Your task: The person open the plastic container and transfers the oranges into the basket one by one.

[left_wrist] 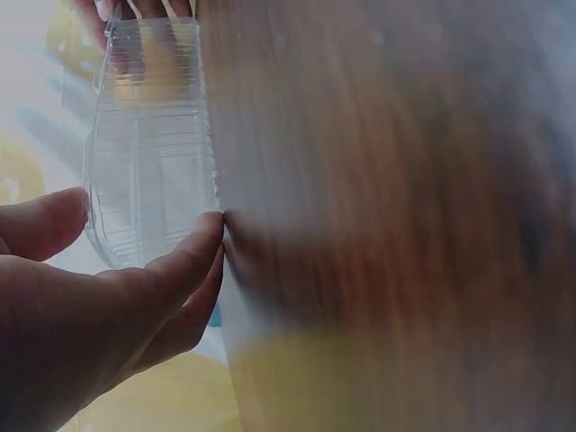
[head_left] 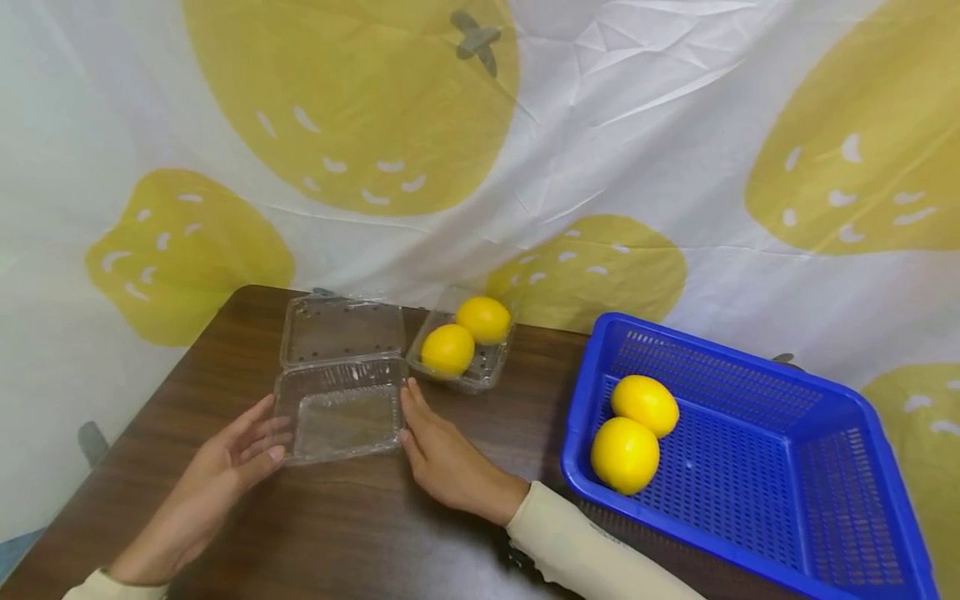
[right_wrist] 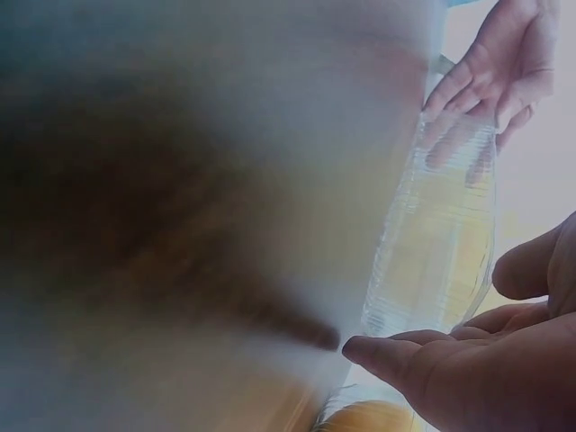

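An unfolded clear plastic clamshell box (head_left: 345, 417) sits on the wooden table, its lid (head_left: 345, 329) folded back towards the curtain. My left hand (head_left: 225, 475) is at the box's left side, fingers extended along the wall and thumb by the front corner. On the opposite side, my right hand (head_left: 450, 458) touches the wall with nearly straight fingers. Both wrist views show the box between the two hands, with the left hand's fingers (left_wrist: 193, 261) low against its side. Behind the right hand stands a second clear box (head_left: 480, 379) containing two yellow lemons (head_left: 447, 350).
A blue plastic basket (head_left: 750, 517) stands at the right, with two lemons (head_left: 626, 455) by its left wall. A white curtain with yellow fruit prints (head_left: 360, 108) hangs along the table's back edge. The dark wooden table (head_left: 337, 533) extends in front of the box.
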Demonstrator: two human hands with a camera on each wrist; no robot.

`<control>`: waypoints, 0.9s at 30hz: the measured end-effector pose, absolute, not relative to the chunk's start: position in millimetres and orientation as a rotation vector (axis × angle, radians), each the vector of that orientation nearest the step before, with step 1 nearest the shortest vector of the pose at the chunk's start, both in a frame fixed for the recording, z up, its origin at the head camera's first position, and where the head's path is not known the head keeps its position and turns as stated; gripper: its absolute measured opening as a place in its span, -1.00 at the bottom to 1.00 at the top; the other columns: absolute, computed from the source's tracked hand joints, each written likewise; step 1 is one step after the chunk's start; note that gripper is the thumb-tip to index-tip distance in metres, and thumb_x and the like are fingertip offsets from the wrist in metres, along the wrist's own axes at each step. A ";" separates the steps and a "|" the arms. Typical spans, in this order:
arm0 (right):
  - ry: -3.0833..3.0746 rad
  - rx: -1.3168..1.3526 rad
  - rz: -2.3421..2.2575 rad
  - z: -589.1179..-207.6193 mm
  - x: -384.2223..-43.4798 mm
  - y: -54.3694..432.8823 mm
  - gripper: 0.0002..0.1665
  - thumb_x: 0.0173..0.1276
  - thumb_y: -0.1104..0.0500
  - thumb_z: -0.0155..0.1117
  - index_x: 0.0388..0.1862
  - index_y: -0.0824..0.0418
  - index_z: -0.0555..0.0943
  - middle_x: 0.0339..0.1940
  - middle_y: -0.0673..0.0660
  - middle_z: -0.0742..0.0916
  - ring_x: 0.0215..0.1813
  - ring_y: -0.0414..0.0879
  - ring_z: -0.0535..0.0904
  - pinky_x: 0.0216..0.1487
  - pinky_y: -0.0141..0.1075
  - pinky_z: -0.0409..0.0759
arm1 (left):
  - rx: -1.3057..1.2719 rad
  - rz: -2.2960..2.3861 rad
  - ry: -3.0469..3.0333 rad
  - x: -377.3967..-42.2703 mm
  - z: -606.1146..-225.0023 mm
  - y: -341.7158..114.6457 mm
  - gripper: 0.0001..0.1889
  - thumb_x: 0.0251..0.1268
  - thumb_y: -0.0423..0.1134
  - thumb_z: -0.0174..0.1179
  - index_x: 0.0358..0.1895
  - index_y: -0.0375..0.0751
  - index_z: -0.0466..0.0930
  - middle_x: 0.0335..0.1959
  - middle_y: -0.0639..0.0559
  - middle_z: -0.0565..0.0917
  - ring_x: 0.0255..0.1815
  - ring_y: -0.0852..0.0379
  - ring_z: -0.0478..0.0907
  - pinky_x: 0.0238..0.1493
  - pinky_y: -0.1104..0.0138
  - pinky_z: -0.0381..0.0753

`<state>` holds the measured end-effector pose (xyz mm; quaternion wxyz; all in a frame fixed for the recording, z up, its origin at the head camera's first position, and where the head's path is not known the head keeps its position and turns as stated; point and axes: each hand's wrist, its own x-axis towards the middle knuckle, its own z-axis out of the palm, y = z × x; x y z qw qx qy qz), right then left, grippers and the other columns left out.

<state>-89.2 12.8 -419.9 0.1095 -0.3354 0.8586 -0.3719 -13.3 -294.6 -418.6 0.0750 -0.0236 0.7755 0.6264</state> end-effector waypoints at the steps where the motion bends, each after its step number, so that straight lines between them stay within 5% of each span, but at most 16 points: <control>1: 2.525 -0.987 -1.096 -420.1 -89.7 12.1 -0.29 0.82 0.26 -0.06 0.77 0.49 0.03 0.80 0.44 0.01 0.80 0.17 0.01 0.77 0.04 0.09 | -0.075 1.880 2.325 -13.5 -418.5 -295.1 -0.10 0.70 -0.35 0.20 0.82 -0.29 -0.22 0.65 -0.55 0.25 0.26 0.53 0.55 0.23 0.61 0.56; 11: 2.429 -0.905 -1.275 -421.2 -90.2 20.7 -0.24 0.86 0.12 -0.06 0.82 0.36 0.01 0.84 0.32 0.03 0.81 0.12 0.02 0.80 0.09 0.05 | -0.220 2.058 2.200 -5.3 -422.9 -298.6 -0.09 0.80 -0.26 0.10 0.81 -0.30 -0.39 0.64 -0.65 0.16 0.21 0.46 0.64 0.24 0.43 0.72; 18: 2.435 -0.854 -1.280 -420.3 -86.4 35.2 -0.23 0.86 0.06 -0.03 0.83 0.32 0.04 0.85 0.27 0.05 0.80 0.10 0.06 0.79 0.06 0.10 | -0.288 1.911 2.238 0.8 -418.2 -292.1 -0.07 0.79 -0.11 0.15 0.79 -0.43 -0.30 0.65 -0.58 0.24 0.19 0.41 0.67 0.20 0.49 0.71; 27: 2.462 -0.755 -1.343 -420.2 -77.0 54.3 -0.22 0.79 0.05 0.11 0.79 0.32 0.17 0.80 0.41 0.18 0.79 0.23 0.11 0.78 0.19 0.12 | -0.223 1.898 2.249 5.3 -417.1 -263.6 -0.20 0.74 -0.19 0.20 0.73 -0.52 -0.01 0.59 -0.54 0.37 0.29 0.25 0.65 0.22 0.41 0.73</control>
